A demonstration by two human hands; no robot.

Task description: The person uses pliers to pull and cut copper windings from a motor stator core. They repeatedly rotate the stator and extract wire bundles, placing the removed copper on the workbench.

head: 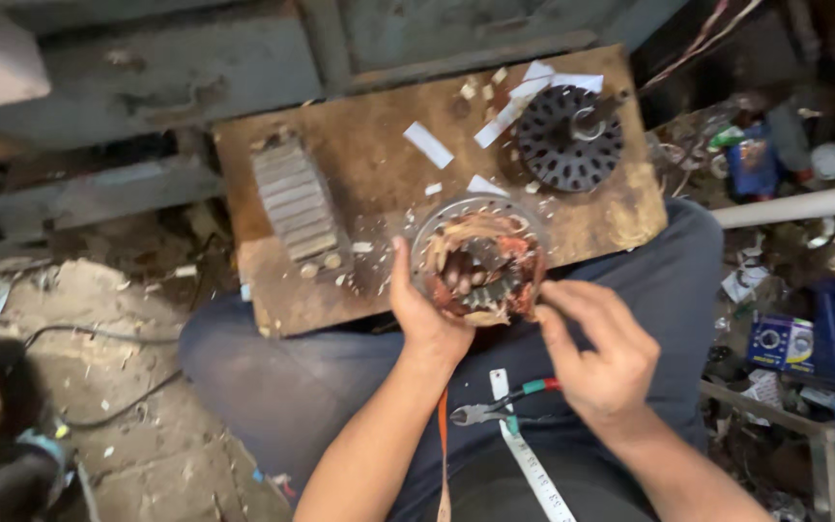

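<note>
My left hand (424, 314) grips a round motor stator (480, 259) with copper windings, fingers reaching into its centre, at the near edge of a worn wooden board (359, 164). My right hand (603, 353) touches the stator's right side with its fingertips. A black slotted metal disc (568, 137) lies at the board's far right, and a grey ribbed block (294, 201) lies on the left. White paper strips (429, 145) are scattered over the board. Pliers with red-green handles (500, 406) and a measuring tape (533, 469) rest on my lap.
The board rests across my knees. A dusty floor with cables (108, 387) lies to the left. On the right sit a white pipe (804, 203), small boxes (780, 343) and a cluttered shelf of parts. Metal framing runs behind the board.
</note>
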